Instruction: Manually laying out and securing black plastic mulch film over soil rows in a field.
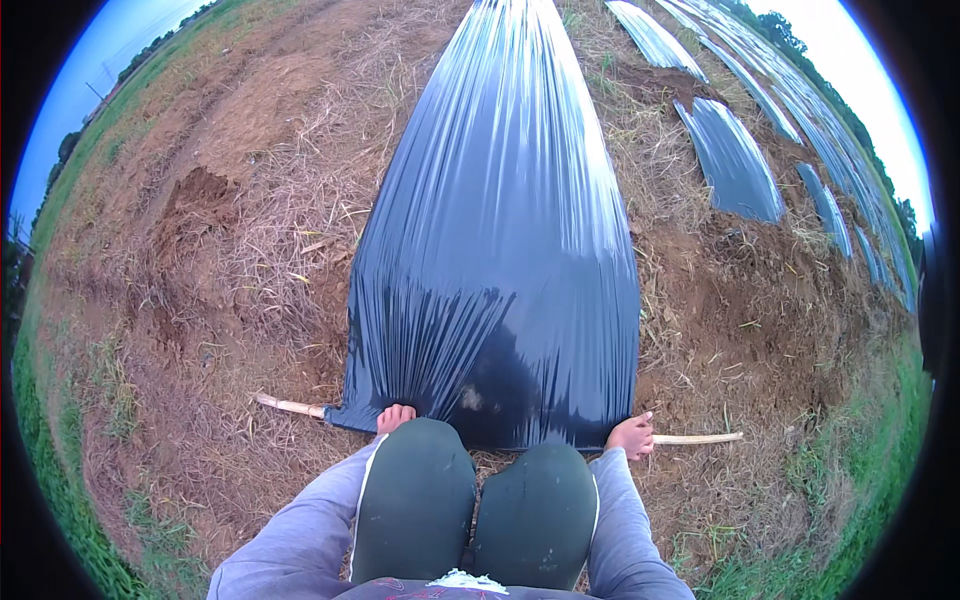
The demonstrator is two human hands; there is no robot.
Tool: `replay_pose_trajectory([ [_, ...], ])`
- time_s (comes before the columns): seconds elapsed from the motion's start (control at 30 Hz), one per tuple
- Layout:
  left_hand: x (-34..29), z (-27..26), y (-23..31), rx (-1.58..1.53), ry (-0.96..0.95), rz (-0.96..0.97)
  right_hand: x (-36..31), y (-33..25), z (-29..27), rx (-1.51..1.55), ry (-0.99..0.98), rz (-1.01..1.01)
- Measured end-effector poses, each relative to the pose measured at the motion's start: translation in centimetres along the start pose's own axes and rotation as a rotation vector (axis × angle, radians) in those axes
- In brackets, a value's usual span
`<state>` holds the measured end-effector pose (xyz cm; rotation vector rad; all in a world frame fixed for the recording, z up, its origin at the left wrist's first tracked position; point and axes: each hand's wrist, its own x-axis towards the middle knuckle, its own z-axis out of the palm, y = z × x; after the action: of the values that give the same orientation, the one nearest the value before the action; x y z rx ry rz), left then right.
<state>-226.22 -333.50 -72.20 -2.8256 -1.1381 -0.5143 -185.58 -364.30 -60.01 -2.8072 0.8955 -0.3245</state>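
Closest to me are the knees (420, 500) in dark green, bent, with grey sleeves (632, 530) reaching past either side. Just beyond them, the left grip (396, 417) is curled over the near hem of the black sheet (500, 230), partly hidden by the knee. The right grip (630, 437) is clenched around the pale stick (700, 439) at the sheet's right corner. Bare wood sticks out past both corners; the middle is covered, so I take it for one rod with the hem wrapped on it.

The sheet lies from there straight ahead over the ground, narrowing into the distance. It looks thin and glossy: light for its width, limp, likely slick to bare fingers and quick to tear on stubble. Fine creases fan up from the left of the hem, so the pull there seems uneven. The stick looks stiff and light; I'd hold it well apart at both corners, gripping wood and hem together, rather than pinch the plastic alone.

On either side lie dry straw (300, 230) and brown soil (720, 290). Farther off to the right, more plastic strips (735, 165) run in rows, with trees (780, 30) behind.
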Motion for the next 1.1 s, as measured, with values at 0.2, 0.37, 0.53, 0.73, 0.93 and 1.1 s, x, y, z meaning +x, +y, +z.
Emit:
replay_pose_trajectory([
  [0.2,0.2,0.2,-0.4,0.032,-0.089,-0.005,-1.5,-3.0,-4.4,0.375,0.085,-0.757],
  [0.37,0.0,0.6,-0.8,-0.028,-0.237,-0.009,-2.6,-7.4,-4.7,0.481,-0.498,-0.683],
  [0.53,0.2,0.6,-0.6,-0.028,-0.045,0.013,-1.6,-5.1,-3.7,0.245,-0.388,-0.883],
  [0.73,0.2,-0.6,-0.3,-0.024,0.021,0.025,-3.4,-3.4,-1.9,0.185,-0.360,-0.834],
  [0.93,0.4,-1.2,0.0,-0.022,0.049,0.036,-3.4,-2.0,-1.2,0.190,-0.306,-0.865],
  [1.1,0.6,-0.5,0.0,0.106,0.115,0.030,-3.4,-0.7,-1.0,0.199,-0.346,-0.876],
])
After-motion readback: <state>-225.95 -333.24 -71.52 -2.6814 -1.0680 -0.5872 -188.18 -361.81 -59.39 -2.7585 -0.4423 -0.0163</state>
